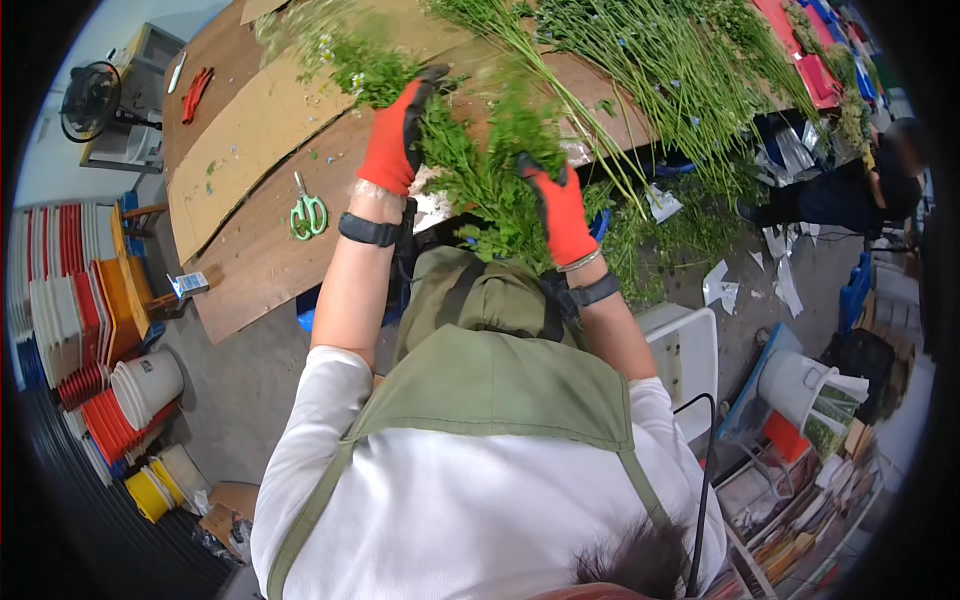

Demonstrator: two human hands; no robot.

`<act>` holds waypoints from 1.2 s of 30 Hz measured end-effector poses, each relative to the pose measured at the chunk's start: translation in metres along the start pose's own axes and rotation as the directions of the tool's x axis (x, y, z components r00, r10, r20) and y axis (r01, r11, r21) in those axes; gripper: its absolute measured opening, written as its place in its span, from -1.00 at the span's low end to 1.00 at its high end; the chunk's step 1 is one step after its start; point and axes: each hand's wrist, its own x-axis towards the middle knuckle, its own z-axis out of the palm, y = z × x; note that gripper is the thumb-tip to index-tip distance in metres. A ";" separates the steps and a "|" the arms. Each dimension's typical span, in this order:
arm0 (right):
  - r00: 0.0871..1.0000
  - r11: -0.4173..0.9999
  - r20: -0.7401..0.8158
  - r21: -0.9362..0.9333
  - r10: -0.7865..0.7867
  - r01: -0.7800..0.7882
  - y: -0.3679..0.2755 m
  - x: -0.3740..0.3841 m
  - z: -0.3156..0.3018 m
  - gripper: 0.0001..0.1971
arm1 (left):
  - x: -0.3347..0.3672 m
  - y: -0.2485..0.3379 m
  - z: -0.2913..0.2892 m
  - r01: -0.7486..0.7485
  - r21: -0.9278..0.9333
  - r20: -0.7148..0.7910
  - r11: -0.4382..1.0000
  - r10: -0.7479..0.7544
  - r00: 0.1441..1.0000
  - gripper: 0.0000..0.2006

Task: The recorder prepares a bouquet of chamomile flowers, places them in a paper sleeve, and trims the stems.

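- Left hand [392, 140] in an orange glove: fingers closed around a bunch of leafy green stems [490, 170].
- Right hand [560, 215] in an orange glove: fingers hold the same bunch lower down.
- Green-handled scissors [308, 213] lie on the brown cardboard surface [250, 250].

The bunch of green stems [490, 175] is leafy and feathery, bright green, with small pale flower heads towards its far end at about 11 o'clock. It is held up off the desk [260, 260], spreading from roughly 11 o'clock to 5 o'clock across the upper middle of the view. The left hand [398, 135], in an orange glove, grips its upper left part; the right hand [558, 212], gloved alike, clasps the lower right part. Its leaves are blurred.
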 end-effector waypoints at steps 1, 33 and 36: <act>0.995 0.992 -0.066 0.099 0.080 -0.073 -0.002 0.003 -0.006 -0.45 | 0.000 -0.009 -0.002 0.093 -0.099 -0.059 0.991 -0.099 0.993 -0.57; 0.681 0.931 -0.732 0.234 -0.019 0.278 0.075 0.026 -0.366 -0.68 | -0.028 -0.199 -0.176 0.254 -0.780 -0.423 0.572 -0.781 0.459 -0.72; 0.702 0.941 -0.712 0.227 -0.016 0.252 0.068 0.030 -0.362 -0.60 | -0.011 -0.187 -0.127 0.331 -0.659 -0.493 0.675 -0.721 0.487 -0.68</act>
